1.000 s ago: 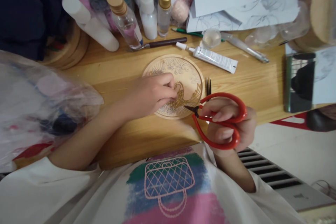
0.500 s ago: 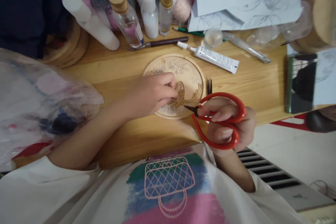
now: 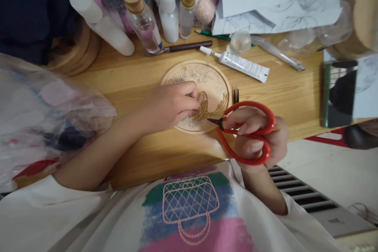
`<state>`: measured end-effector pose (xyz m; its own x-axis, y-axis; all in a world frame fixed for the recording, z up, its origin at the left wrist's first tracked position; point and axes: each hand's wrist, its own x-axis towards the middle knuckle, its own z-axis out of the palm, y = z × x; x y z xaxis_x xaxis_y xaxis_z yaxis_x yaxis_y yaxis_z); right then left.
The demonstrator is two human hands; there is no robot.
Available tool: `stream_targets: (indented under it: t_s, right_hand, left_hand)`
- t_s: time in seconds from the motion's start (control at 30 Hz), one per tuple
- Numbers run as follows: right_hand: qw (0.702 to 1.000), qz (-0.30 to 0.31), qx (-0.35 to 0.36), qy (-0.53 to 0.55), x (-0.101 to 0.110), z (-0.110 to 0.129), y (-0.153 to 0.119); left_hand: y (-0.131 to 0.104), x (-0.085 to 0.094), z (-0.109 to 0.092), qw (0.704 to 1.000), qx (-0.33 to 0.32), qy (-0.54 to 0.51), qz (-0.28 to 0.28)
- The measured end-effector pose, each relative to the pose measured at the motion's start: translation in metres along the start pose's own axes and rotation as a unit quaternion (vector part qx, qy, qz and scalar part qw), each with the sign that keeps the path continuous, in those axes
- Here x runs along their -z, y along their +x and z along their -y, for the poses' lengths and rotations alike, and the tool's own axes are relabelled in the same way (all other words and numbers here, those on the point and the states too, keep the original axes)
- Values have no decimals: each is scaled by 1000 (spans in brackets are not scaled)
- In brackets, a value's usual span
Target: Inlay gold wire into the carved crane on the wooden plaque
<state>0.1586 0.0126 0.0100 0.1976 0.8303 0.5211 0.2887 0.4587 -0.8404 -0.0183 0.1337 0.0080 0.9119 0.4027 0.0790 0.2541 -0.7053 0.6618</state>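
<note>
A round wooden plaque (image 3: pixel 210 74) lies on the table, its face drawn with fine feather-like lines. Gold cord or wire (image 3: pixel 203 113) forms a bird-like shape on its lower right part. Over the plaque's left side, my left hand (image 3: pixel 174 106) is closed in a pinch beside the gold shape; whatever is between the fingertips is hidden. Red-handled scissors (image 3: pixel 271 116) are in my right hand (image 3: pixel 277 139), fingers through the loops. Their short dark blades point left, with the tips at the gold shape's lower edge.
Black-pronged tweezers (image 3: pixel 235 96) lie right of the plaque. Behind it are a white glue tube (image 3: pixel 245 66), a dark-handled tool (image 3: pixel 189 46) and several bottles (image 3: pixel 186 12). Drawn papers (image 3: pixel 277 0) lie at the back right, a phone (image 3: pixel 339 93) at right, a plastic bag (image 3: pixel 53 118) at left.
My right hand and the scissor handles have shifted slightly upward in the view, while the blade tips stay at the same spot. The left hand and the plaque look unmoved.
</note>
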Motion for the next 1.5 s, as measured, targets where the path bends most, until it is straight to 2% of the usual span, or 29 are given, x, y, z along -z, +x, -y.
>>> stream_targets:
  t_s: [0.17, 0.37, 0.47, 1.0, 1.17, 1.5]
  right_hand:
    - [1000, 8, -11, 24, 0, -3, 1]
    - [998, 35, -27, 38, 4, -3, 4]
    - [999, 46, -7, 26, 7, -4, 6]
    - [985, 166, -28, 36, 22, -3, 17]
    - [986, 148, -39, 65, 21, -4, 14]
    - [995, 94, -22, 15, 14, -1, 10]
  left_hand:
    - [0, 3, -2, 1000, 15, 15, 23]
    - [0, 2, -1, 1000, 12, 11, 11]
    - [-1, 1, 0, 1000, 14, 9, 15]
    - [0, 3, -3, 1000, 13, 14, 14]
    - [0, 4, -5, 999, 38, 7, 29]
    - [0, 8, -11, 997, 12, 68, 35]
